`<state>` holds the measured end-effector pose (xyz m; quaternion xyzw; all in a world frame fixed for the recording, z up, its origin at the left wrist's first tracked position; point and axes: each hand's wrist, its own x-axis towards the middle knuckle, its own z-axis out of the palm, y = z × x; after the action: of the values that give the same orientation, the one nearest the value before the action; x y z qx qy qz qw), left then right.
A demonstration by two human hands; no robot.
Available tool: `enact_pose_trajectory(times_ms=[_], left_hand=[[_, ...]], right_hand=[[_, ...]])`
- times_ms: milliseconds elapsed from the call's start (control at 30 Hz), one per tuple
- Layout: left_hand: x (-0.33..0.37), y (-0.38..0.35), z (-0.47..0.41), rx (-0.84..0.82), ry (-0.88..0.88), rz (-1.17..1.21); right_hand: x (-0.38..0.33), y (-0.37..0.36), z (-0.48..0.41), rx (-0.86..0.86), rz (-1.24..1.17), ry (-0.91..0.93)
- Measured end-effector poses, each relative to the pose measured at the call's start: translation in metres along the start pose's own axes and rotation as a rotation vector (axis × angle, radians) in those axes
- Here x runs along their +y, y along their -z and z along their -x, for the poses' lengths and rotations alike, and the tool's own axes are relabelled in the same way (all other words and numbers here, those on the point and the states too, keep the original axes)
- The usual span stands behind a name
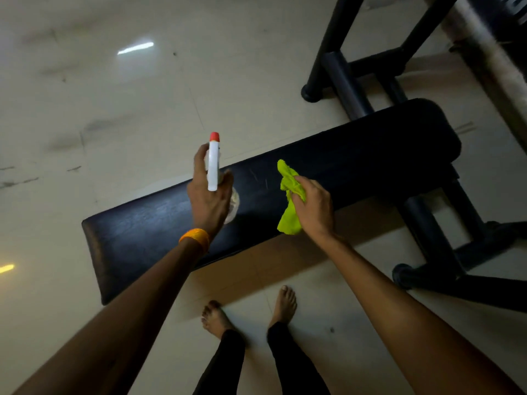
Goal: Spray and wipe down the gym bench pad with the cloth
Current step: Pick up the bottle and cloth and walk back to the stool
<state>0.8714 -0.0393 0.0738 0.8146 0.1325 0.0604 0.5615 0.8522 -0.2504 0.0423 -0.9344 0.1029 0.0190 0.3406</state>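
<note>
The white plastic spray bottle with the red nozzle (pixel 213 166) shows only its head — the body is mostly hidden behind the left hand (pixel 209 201). The middle of the crumpled yellow-green cloth (pixel 288 223) is buried in the grip of the right hand (pixel 313 206). The black tubular steel frame (pixel 345 81) is cut by the top and right edges — its top-right part is smeared with blur, too vague to make out.

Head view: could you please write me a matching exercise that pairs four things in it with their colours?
Things:
1. bottle
2. cloth
3. pad
4. bangle

Colours:
a. black
b. orange
c. white with a red tip
d. yellow-green

Pairs: 1-c, 2-d, 3-a, 4-b
</note>
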Motion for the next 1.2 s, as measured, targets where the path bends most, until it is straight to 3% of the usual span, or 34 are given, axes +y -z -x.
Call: enact_pose_trajectory(times_ms=[133,367,600,833,1200], left_hand=[[0.090,-0.009,0.024,-0.111,-0.140,0.042],[0.236,-0.010,0.069,-0.166,-0.336,0.077],[0.314,-0.010,0.110,-0.238,-0.354,0.182],[0.348,0.010,0.130,-0.365,-0.397,0.304],[0.351,0.071,0.154,-0.659,-0.486,0.374]], right_hand=[[-0.024,0.084,0.018,0.133,-0.079,-0.065],[-0.052,0.221,0.064,0.301,-0.140,-0.163],[-0.074,0.304,0.107,0.447,-0.193,-0.238],[-0.112,0.331,0.152,0.606,-0.158,-0.317],[-0.181,0.298,0.251,0.818,-0.144,-0.473]])
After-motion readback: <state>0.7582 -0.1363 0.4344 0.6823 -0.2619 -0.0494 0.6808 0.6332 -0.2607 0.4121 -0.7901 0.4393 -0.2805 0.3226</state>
